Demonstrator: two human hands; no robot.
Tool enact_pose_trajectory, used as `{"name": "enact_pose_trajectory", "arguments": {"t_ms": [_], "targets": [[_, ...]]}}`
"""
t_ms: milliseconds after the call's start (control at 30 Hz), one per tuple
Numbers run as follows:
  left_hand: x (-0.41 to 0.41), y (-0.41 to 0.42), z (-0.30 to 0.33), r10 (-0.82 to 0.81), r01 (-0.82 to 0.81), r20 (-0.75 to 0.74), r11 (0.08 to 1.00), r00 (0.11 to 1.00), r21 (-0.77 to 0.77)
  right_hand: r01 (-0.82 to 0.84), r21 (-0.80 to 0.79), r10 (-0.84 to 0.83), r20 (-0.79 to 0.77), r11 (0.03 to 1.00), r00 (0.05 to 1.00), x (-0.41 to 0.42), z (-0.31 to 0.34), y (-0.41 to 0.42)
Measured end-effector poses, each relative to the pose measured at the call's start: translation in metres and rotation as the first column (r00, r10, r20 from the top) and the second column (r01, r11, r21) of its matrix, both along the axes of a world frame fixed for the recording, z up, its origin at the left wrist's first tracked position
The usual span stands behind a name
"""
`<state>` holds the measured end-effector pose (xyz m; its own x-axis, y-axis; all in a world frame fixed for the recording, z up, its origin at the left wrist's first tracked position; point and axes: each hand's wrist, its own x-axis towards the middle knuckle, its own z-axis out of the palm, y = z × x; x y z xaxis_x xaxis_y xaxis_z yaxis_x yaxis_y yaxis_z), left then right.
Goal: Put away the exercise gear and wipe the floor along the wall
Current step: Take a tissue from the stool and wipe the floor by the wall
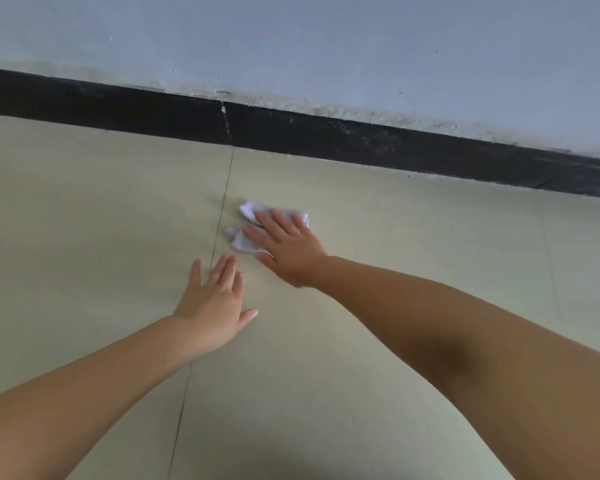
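Observation:
A crumpled white cloth (245,242) lies on the pale tiled floor (84,209), a short way in front of the wall. My right hand (288,247) presses flat on the cloth with fingers spread, covering its middle; the cloth's ends stick out to the left of the fingers. My left hand (215,306) rests flat on the bare floor just below and to the left of the cloth, fingers apart, holding nothing. No exercise gear is in view.
A black skirting board (361,140) runs along the foot of the bluish-white wall (326,46), with flaking, stained paint just above it. A dark tile joint (222,209) runs from the skirting toward me, passing between my hands.

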<state>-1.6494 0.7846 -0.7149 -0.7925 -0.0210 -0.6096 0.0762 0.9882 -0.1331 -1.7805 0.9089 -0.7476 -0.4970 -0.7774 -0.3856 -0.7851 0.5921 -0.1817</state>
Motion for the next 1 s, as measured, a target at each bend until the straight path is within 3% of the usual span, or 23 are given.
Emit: {"name": "enact_pose_trajectory", "arguments": {"t_ms": [67,200,267,333,400,467,533,633,700,767,833,867,933,1000], "targets": [[-0.007,0.018,0.004,0.023,-0.02,-0.084,0.999,0.996,0.03,-0.043,-0.021,0.042,-0.043,0.999,0.998,-0.027,-0.001,0.03],[-0.021,0.074,-0.005,0.108,-0.076,-0.176,0.981,0.978,0.178,0.365,-0.066,-0.369,-0.076,0.929,0.926,-0.081,-0.008,0.145],[-0.027,0.104,-0.012,0.106,-0.051,-0.218,0.969,0.97,0.243,0.598,-0.098,-0.606,-0.125,0.795,0.785,-0.095,-0.013,0.22],[-0.033,0.127,-0.016,0.138,-0.069,-0.236,0.958,0.962,0.279,0.821,-0.11,-0.826,-0.158,0.56,0.542,-0.104,-0.012,0.287],[-0.035,0.142,-0.022,0.169,-0.094,-0.263,0.956,0.95,0.276,0.941,-0.098,-0.938,-0.159,0.324,0.306,-0.111,-0.01,0.318],[-0.032,0.15,-0.028,0.159,-0.082,-0.295,0.963,0.942,0.258,0.971,-0.101,-0.969,-0.143,0.218,0.203,-0.114,-0.012,0.308],[-0.022,0.151,-0.036,0.164,-0.09,-0.288,0.963,0.944,0.255,0.957,-0.113,-0.96,-0.115,0.267,0.255,-0.103,-0.017,0.271],[-0.014,0.146,-0.039,0.183,-0.119,-0.248,0.96,0.951,0.253,0.783,-0.184,-0.802,-0.056,0.594,0.595,-0.047,-0.03,0.196],[-0.017,0.142,-0.036,0.163,-0.107,-0.236,0.967,0.958,0.233,0.5,-0.207,-0.514,-0.017,0.841,0.858,-0.006,-0.031,0.16],[-0.021,0.138,-0.034,0.131,-0.078,-0.215,0.969,0.968,0.236,0.15,-0.199,-0.15,0.011,0.968,0.989,0.011,-0.029,0.167],[-0.022,0.136,-0.033,0.095,-0.047,-0.204,0.973,0.974,0.227,-0.012,-0.224,-0.001,-0.061,0.974,0.998,-0.003,-0.032,0.211],[-0.023,0.136,-0.032,0.086,-0.038,-0.212,0.974,0.973,0.222,0.036,-0.199,-0.054,-0.087,0.979,0.995,-0.015,-0.034,0.24],[-0.026,0.142,-0.029,0.092,-0.043,-0.231,0.976,0.968,0.212,0.378,-0.175,-0.401,-0.118,0.909,0.908,-0.041,-0.032,0.31],[-0.028,0.147,-0.028,0.151,-0.109,-0.193,0.971,0.969,0.215,0.788,-0.117,-0.797,-0.097,0.604,0.596,-0.059,-0.021,0.382]]}}
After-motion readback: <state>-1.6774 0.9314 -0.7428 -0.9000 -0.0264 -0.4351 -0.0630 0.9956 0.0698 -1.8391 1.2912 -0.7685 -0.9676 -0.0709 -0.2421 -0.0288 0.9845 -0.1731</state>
